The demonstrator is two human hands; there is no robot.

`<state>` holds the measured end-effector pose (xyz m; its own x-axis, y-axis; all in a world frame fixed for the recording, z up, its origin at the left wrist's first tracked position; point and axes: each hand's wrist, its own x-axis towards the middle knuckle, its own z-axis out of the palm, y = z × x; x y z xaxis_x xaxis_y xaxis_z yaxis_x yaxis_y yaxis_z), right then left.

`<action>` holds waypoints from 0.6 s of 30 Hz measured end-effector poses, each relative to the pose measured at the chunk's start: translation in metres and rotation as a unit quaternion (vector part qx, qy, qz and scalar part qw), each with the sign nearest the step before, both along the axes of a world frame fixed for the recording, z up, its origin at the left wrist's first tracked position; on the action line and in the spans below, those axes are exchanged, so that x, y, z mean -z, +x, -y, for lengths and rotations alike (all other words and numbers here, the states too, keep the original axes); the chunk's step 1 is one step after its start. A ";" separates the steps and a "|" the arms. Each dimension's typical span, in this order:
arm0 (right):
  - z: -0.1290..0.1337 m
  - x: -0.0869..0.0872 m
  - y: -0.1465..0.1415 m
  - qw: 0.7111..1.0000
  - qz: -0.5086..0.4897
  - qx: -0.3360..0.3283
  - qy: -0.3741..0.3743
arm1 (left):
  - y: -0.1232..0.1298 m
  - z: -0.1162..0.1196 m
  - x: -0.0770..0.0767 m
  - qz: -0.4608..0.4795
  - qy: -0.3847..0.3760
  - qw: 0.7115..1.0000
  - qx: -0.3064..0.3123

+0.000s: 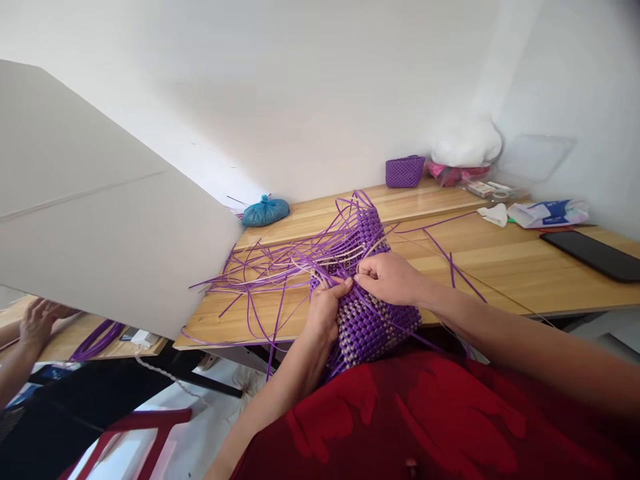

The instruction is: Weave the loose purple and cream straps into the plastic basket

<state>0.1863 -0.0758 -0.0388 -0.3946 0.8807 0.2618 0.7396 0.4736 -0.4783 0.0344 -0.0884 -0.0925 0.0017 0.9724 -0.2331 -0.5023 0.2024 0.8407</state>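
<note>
A half-woven purple and beige basket (370, 327) leans between my body and the table edge, its long loose strips (270, 267) fanning out to the left over the wood. My left hand (327, 303) is closed at the basket's upper edge, thumb and fingers pinching the weave where strips cross. Close beside it, my right hand (385, 277) pinches with thumb and forefinger at a purple strip over the same edge. The exact strip between the right fingertips is partly hidden.
A wooden table (425, 260) carries a phone (595, 255), plastic packets (550, 213), a small purple basket (405, 172), a white bag (465, 141) and a blue bag (266, 211). Left, beyond a grey partition (90, 193), show another person's hands (40, 323) and a purple strip coil (97, 340).
</note>
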 end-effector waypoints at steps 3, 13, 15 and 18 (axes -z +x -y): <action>-0.003 0.006 0.006 0.998 -0.040 -0.023 -0.048 | 0.001 0.001 0.002 -0.004 -0.007 1.000 -0.002; -0.008 0.015 0.013 0.989 -0.103 -0.052 -0.091 | 0.002 0.002 0.008 -0.033 0.037 0.998 0.044; -0.009 0.019 0.014 0.988 -0.110 -0.058 -0.094 | 0.002 0.002 0.008 -0.034 0.031 0.999 0.029; -0.010 0.025 0.017 0.974 -0.165 -0.085 -0.134 | 0.003 0.001 0.008 -0.030 0.008 0.999 0.012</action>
<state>0.2033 -0.0657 -0.0643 -0.4736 0.8643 0.1693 0.4472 0.4016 -0.7992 0.0371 -0.0892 -0.1002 0.0119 0.9761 -0.2172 -0.4462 0.1996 0.8724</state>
